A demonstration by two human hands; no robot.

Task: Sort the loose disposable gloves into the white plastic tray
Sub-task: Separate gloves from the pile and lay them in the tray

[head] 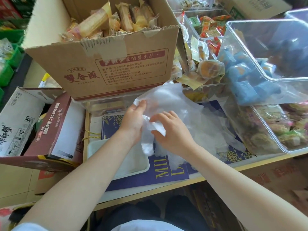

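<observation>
White plastic tray [93, 148]: shallow, rectangular, rounded corners, smooth opaque rim; lies on a dark blue printed sheet [158, 176] with gold lettering, at the near edge of a pale wood-edged table [250, 162]. The left forearm crosses over it; its inside shows a thin, cloudy film layer.

Disposable gloves [175, 104]: thin, translucent, crinkled plastic film, milky white where bunched, almost clear where single. The bundle is held above the blue sheet, just right of the tray. Its long axis runs from near, beside the tray's right rim, to far, where the wide ragged end fans toward the cardboard box. More loose film [216, 130] lies spread on the sheet to the right.

Left hand [133, 120]: fingers curled round the bundle's upper left edge, gripping it.

Right hand [171, 130]: thumb and fingers pinch the film at mid-bundle; a thin ring shows on one finger.

Maroon carton [50, 130]: matte printed card, left of the tray, beside a white carton [16, 120].

Cardboard box [106, 64]: brown corrugated, taped flaps open, red print on its front, filled with glossy yellow-wrapped snack packs [116, 19].

Clear plastic bins [266, 77]: rigid, transparent, rounded rims, stacked at right, holding blue-wrapped and assorted wrapped sweets.
</observation>
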